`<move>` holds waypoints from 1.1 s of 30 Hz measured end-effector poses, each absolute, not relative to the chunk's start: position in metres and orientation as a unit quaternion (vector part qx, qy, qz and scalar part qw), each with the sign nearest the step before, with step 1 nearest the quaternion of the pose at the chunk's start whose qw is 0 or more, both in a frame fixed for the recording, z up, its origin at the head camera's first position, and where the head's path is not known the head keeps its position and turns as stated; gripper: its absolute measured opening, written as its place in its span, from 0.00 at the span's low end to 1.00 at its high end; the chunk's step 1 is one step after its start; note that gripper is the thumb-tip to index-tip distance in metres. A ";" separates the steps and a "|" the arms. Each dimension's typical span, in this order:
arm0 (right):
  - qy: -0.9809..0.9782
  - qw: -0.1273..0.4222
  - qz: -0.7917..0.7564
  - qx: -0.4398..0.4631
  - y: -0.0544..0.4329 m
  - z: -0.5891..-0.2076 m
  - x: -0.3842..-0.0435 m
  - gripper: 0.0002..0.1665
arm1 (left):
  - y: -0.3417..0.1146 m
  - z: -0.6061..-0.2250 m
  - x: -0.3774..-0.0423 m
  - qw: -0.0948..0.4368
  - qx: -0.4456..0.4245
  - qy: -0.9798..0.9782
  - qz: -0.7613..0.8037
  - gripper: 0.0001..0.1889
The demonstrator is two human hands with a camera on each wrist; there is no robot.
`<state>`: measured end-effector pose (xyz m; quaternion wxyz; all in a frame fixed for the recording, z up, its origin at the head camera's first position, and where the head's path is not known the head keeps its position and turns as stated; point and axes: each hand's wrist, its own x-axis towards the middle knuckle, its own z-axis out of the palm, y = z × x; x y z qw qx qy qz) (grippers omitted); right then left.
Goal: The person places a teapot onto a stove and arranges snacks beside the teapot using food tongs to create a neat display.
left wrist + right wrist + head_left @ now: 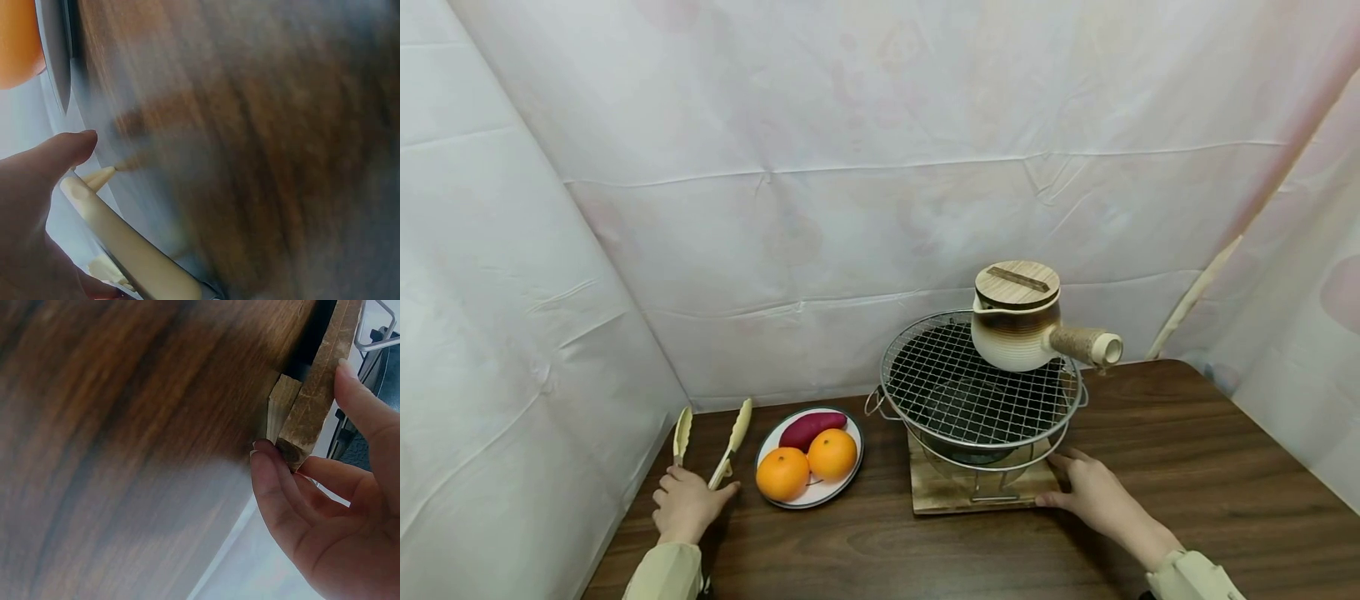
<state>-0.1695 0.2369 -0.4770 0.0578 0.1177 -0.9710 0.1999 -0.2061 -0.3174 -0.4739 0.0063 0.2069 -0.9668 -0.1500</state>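
A pair of tongs (pixel 731 442) with cream tips and spread arms lies at the table's left. My left hand (pixel 687 507) is over its near end, thumb stretched out to the right. In the left wrist view one cream arm of the tongs (pixel 125 244) passes between the thumb (pixel 69 150) and the other fingers, which are mostly hidden. My right hand (pixel 1097 496) pinches the right edge of a wooden board (pixel 943 496). Its thumb (pixel 356 394) is on top and fingers are underneath. On the board stands a round wire grill (pixel 977 400), carrying a lidded teapot (pixel 1015 337).
Between the tongs and the grill is a plate (pixel 820 497) with two oranges (pixel 832 454) and a purple sweet potato (pixel 808 429). The dark wooden table (pixel 865 554) ends at a pale curtain (pixel 820 233) behind. The teapot's handle (pixel 1078 342) juts out past the grill's right side.
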 end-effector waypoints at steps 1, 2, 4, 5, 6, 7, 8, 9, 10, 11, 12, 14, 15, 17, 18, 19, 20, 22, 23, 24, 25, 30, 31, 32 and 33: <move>-0.971 0.058 0.200 0.118 0.237 -0.477 -0.170 0.47 | -0.317 -0.474 -0.207 0.006 0.209 -0.966 -0.150 0.62; -0.971 0.059 0.200 0.118 0.237 -0.477 -0.169 0.47 | -0.317 -0.474 -0.207 0.007 0.210 -0.966 -0.151 0.63; -0.970 0.059 0.203 0.119 0.237 -0.477 -0.169 0.46 | -0.317 -0.475 -0.209 0.011 0.216 -0.965 -0.150 0.63; -0.970 0.059 0.205 0.120 0.237 -0.476 -0.169 0.46 | -0.316 -0.475 -0.210 0.013 0.219 -0.964 -0.149 0.63; -0.969 0.060 0.206 0.120 0.237 -0.476 -0.169 0.46 | -0.316 -0.476 -0.211 0.014 0.222 -0.964 -0.149 0.63; -0.969 0.058 0.207 0.119 0.237 -0.476 -0.169 0.46 | -0.316 -0.477 -0.212 0.017 0.225 -0.963 -0.149 0.63; -0.969 0.057 0.208 0.118 0.237 -0.475 -0.169 0.46 | -0.316 -0.477 -0.213 0.020 0.228 -0.962 -0.149 0.63; -0.969 0.055 0.210 0.117 0.237 -0.475 -0.168 0.46 | -0.316 -0.478 -0.214 0.023 0.232 -0.961 -0.149 0.63; -0.969 0.054 0.210 0.116 0.237 -0.475 -0.168 0.46 | -0.316 -0.479 -0.216 0.024 0.235 -0.960 -0.149 0.63; -0.969 0.052 0.210 0.115 0.237 -0.475 -0.168 0.46 | -0.316 -0.480 -0.216 0.025 0.237 -0.960 -0.149 0.63; -0.969 0.051 0.211 0.115 0.236 -0.474 -0.168 0.46 | -0.317 -0.480 -0.217 0.027 0.239 -0.959 -0.149 0.63; -0.970 0.050 0.211 0.114 0.236 -0.474 -0.168 0.46 | -0.317 -0.481 -0.218 0.030 0.242 -0.958 -0.149 0.62; -0.970 0.050 0.211 0.114 0.236 -0.475 -0.168 0.46 | -0.317 -0.481 -0.218 0.032 0.243 -0.958 -0.150 0.62; -0.970 0.053 0.210 0.114 0.236 -0.475 -0.168 0.46 | -0.317 -0.481 -0.218 0.036 0.245 -0.956 -0.155 0.61; -0.970 0.054 0.210 0.114 0.237 -0.475 -0.168 0.46 | -0.318 -0.482 -0.219 0.037 0.247 -0.955 -0.158 0.60; -0.969 0.055 0.210 0.114 0.237 -0.475 -0.168 0.46 | -0.318 -0.482 -0.219 0.038 0.248 -0.954 -0.161 0.60; -0.969 0.055 0.210 0.114 0.237 -0.475 -0.168 0.46 | -0.318 -0.483 -0.219 0.039 0.250 -0.953 -0.165 0.60; -0.969 0.055 0.210 0.114 0.237 -0.475 -0.168 0.46 | -0.319 -0.484 -0.219 0.045 0.252 -0.952 -0.170 0.58; -0.969 0.054 0.210 0.114 0.237 -0.475 -0.168 0.47 | -0.320 -0.484 -0.220 0.046 0.253 -0.951 -0.173 0.57; -0.969 0.053 0.211 0.114 0.237 -0.475 -0.168 0.47 | -0.321 -0.485 -0.220 0.048 0.253 -0.950 -0.175 0.57; -0.969 0.053 0.211 0.114 0.237 -0.475 -0.168 0.47 | -0.321 -0.485 -0.220 0.049 0.253 -0.950 -0.176 0.56; -0.968 0.058 0.212 0.117 0.237 -0.475 -0.168 0.46 | -0.322 -0.484 -0.220 0.051 0.255 -0.948 -0.181 0.54; -0.968 0.060 0.212 0.118 0.237 -0.475 -0.168 0.46 | -0.322 -0.484 -0.220 0.051 0.255 -0.948 -0.182 0.54; -0.968 0.062 0.212 0.118 0.237 -0.475 -0.168 0.46 | -0.322 -0.483 -0.220 0.051 0.254 -0.948 -0.183 0.54; -0.968 0.064 0.211 0.119 0.236 -0.475 -0.168 0.46 | -0.322 -0.483 -0.220 0.050 0.252 -0.949 -0.183 0.54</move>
